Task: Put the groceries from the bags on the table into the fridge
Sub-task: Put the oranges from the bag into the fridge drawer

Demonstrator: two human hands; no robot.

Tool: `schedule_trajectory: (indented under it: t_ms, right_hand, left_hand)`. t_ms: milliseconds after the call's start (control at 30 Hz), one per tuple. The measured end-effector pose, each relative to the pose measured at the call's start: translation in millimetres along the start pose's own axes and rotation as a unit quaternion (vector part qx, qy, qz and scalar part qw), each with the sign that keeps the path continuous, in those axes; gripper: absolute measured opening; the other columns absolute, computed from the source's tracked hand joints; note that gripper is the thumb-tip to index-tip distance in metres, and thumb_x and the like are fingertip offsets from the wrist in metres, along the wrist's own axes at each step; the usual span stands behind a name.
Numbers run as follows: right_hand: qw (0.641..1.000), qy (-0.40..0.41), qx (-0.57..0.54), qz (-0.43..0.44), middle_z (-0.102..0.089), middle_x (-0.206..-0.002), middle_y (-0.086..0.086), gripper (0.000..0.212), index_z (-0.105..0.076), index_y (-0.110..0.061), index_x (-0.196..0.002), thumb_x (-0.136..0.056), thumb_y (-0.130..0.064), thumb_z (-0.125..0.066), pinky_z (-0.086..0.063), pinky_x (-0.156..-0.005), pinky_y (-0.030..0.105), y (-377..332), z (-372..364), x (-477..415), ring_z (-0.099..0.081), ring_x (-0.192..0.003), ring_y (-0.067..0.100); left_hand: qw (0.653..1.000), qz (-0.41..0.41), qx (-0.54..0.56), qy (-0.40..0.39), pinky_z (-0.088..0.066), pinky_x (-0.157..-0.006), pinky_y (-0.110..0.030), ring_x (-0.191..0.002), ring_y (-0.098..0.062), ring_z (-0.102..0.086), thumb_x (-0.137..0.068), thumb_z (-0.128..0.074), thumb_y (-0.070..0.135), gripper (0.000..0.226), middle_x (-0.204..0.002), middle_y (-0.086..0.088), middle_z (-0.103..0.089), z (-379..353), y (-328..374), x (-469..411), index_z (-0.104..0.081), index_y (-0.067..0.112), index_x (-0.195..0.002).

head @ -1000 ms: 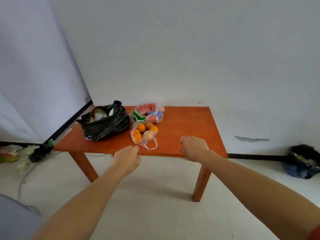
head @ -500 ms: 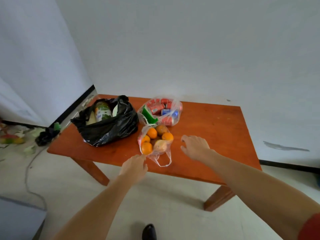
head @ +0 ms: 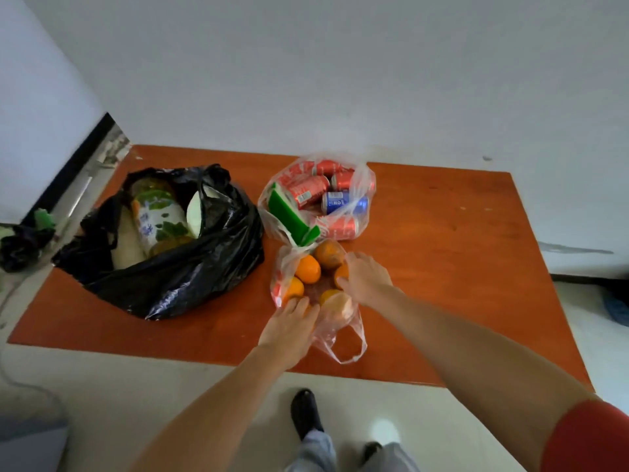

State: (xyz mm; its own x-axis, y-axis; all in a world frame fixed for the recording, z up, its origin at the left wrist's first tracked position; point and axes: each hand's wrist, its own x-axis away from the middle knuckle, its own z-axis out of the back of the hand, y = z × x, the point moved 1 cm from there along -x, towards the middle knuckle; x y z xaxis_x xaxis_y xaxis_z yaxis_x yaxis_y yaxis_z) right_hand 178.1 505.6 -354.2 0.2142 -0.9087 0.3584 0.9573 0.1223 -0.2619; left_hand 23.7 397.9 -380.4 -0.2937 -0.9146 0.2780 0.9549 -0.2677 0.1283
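Note:
Three bags stand on the orange-brown table point(head: 442, 267). Nearest me is a clear bag of oranges point(head: 308, 284), its handle loop hanging toward the front edge. My left hand point(head: 289, 330) touches its near left side with fingers stretched out. My right hand point(head: 367, 279) rests on its right side, fingertips against an orange. Behind it is a clear bag of red and blue drink cans point(head: 340, 195) with a green carton. To the left, a black bag point(head: 190, 267) gapes open, showing a labelled bottle point(head: 158, 219) and vegetables. No fridge is in view.
A white wall runs directly behind the table. On the floor at the left lie a dark bag point(head: 20, 243) and a cable; a dark bundle point(head: 616, 301) sits at the right. My feet point(head: 306, 413) stand close to the table's front edge.
I have stepped up to the table and the view has tilted down. Both hands moved forward from the table's front edge onto the bag of oranges.

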Motion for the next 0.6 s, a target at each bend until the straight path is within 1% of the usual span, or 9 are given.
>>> schedule_trajectory:
  t_ms: [67,167,267,333,433,500,533,600]
  right_hand:
    - [0.999,-0.030,0.000,-0.023,-0.047,-0.136,0.011,0.063,-0.040,-0.013,-0.141,-0.088,-0.039,-0.062,-0.043,-0.096,0.043,1.5,-11.5,-15.0,-0.045,-0.126,0.034]
    - [0.997,-0.058,-0.012,-0.048,-0.050,-0.135,0.013,0.068,-0.043,-0.013,-0.138,-0.083,-0.045,-0.067,-0.043,-0.096,0.042,8.0,-26.8,-30.7,-0.047,-0.125,0.035]
    - [0.995,-0.074,-0.048,-0.055,-0.059,-0.125,0.011,0.062,-0.052,-0.014,-0.126,-0.078,-0.048,-0.070,-0.045,-0.086,0.038,16.6,-32.0,-40.1,-0.055,-0.115,0.035]
    - [0.994,-0.087,-0.048,-0.039,-0.063,-0.118,0.010,0.055,-0.057,-0.016,-0.117,-0.075,-0.048,-0.072,-0.046,-0.080,0.037,20.6,-30.9,-42.8,-0.059,-0.109,0.034]
    - [0.996,-0.079,-0.048,-0.015,-0.066,-0.108,0.009,0.048,-0.060,-0.018,-0.107,-0.073,-0.049,-0.071,-0.050,-0.077,0.036,25.8,-25.1,-43.5,-0.062,-0.101,0.033]
    - [0.995,-0.056,-0.078,-0.005,-0.067,-0.106,0.008,0.053,-0.059,-0.018,-0.112,-0.073,-0.051,-0.072,-0.052,-0.079,0.038,31.5,-16.1,-42.3,-0.063,-0.099,0.032]
    - [0.995,-0.043,-0.092,0.002,-0.066,-0.108,0.008,0.057,-0.057,-0.017,-0.117,-0.074,-0.052,-0.072,-0.052,-0.080,0.039,34.9,-10.0,-41.4,-0.063,-0.100,0.031]
    - [0.994,-0.020,-0.107,0.021,-0.063,-0.115,0.008,0.061,-0.052,-0.015,-0.125,-0.079,-0.049,-0.071,-0.050,-0.084,0.039,40.9,3.9,-37.6,-0.061,-0.104,0.030]
  left_hand:
    - [1.000,-0.009,-0.012,-0.011,-0.031,-0.112,-0.040,-0.140,-0.025,-0.026,-0.094,-0.055,0.033,0.061,-0.149,-0.007,-0.030,-7.3,-9.1,-6.8,-0.028,0.018,-0.146]
    - [1.000,-0.020,-0.011,-0.021,-0.030,-0.113,-0.042,-0.140,-0.024,-0.022,-0.091,-0.059,0.031,0.064,-0.149,-0.005,-0.029,-15.9,-19.6,-11.8,-0.028,0.021,-0.145]
    - [0.999,-0.017,-0.008,-0.026,-0.033,-0.111,-0.041,-0.137,-0.023,-0.025,-0.086,-0.066,0.026,0.063,-0.144,-0.003,-0.031,-19.0,-20.5,-14.2,-0.033,0.023,-0.139]
    - [1.000,0.001,0.002,-0.029,-0.035,-0.109,-0.039,-0.135,-0.023,-0.027,-0.084,-0.068,0.024,0.064,-0.142,-0.003,-0.031,-17.1,-16.8,-14.7,-0.033,0.023,-0.138]
    - [0.998,0.036,0.037,-0.021,-0.041,-0.104,-0.038,-0.134,-0.025,-0.031,-0.086,-0.067,0.031,0.066,-0.141,-0.004,-0.029,-7.7,-10.7,-16.4,-0.031,0.021,-0.141]
    - [0.997,0.057,0.056,-0.001,-0.048,-0.098,-0.036,-0.134,-0.027,-0.032,-0.086,-0.065,0.036,0.066,-0.144,-0.005,-0.027,2.5,-7.9,-19.4,-0.031,0.022,-0.141]
    - [0.996,0.068,0.064,0.013,-0.050,-0.094,-0.036,-0.135,-0.029,-0.032,-0.086,-0.065,0.038,0.066,-0.146,-0.006,-0.025,8.4,-7.0,-21.6,-0.032,0.022,-0.141]
    - [0.992,0.093,0.075,0.041,-0.053,-0.088,-0.037,-0.130,-0.031,-0.039,-0.084,-0.064,0.045,0.069,-0.143,-0.009,-0.029,23.4,-5.7,-26.5,-0.033,0.021,-0.141]
